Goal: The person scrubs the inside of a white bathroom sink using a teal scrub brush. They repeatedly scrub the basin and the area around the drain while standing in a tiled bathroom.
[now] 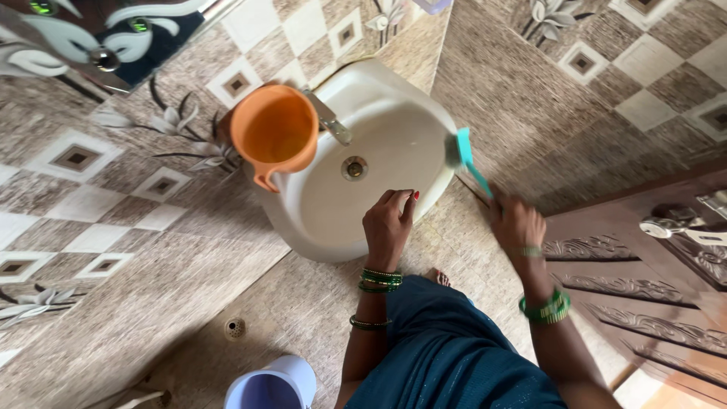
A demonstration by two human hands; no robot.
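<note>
Blurring: right hand (517,225); teal brush (466,157)

Home bathroom — washbasin (394,113); tiled walls (113,197).

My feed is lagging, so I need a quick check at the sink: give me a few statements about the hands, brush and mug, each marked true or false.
1. The right hand holds a teal brush at the basin's rim. True.
2. The left hand holds the orange mug. False: it rests on the basin's front edge.
3. The mug sits beside the tap. True.
4. A plug closes the drain. False: the drain is open.
</note>
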